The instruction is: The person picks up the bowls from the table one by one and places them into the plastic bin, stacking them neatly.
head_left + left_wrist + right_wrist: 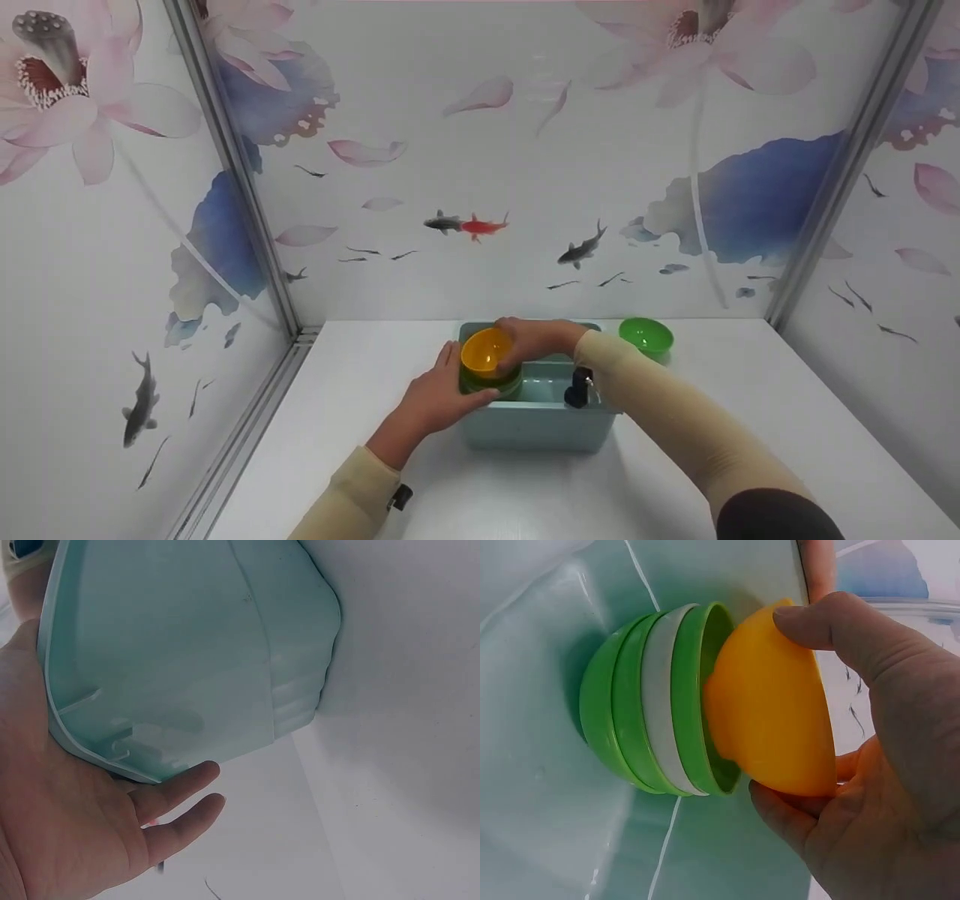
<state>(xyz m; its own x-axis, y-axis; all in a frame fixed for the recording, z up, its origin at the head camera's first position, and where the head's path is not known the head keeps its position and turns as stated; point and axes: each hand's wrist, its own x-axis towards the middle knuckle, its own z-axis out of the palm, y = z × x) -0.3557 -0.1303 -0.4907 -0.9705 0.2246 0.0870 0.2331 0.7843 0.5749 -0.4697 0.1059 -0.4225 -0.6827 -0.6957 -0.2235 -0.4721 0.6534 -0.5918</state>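
Observation:
An orange bowl (486,351) is tilted over a nested stack of green and white bowls (652,705) that lies inside a teal plastic bin (536,424). My right hand (529,339) grips the orange bowl by its rim, thumb (832,622) on one side and fingers (780,814) under the other; the bowl's base sits in the mouth of the top green bowl. With its fingers (180,787) straight, my left hand (441,391) rests flat against the bin's left outer wall (187,652).
A single green bowl (646,335) stands on the white table (360,450) behind the bin's right corner. Printed panels close off the left, back and right of the table. Black camera mounts sit on both wrists.

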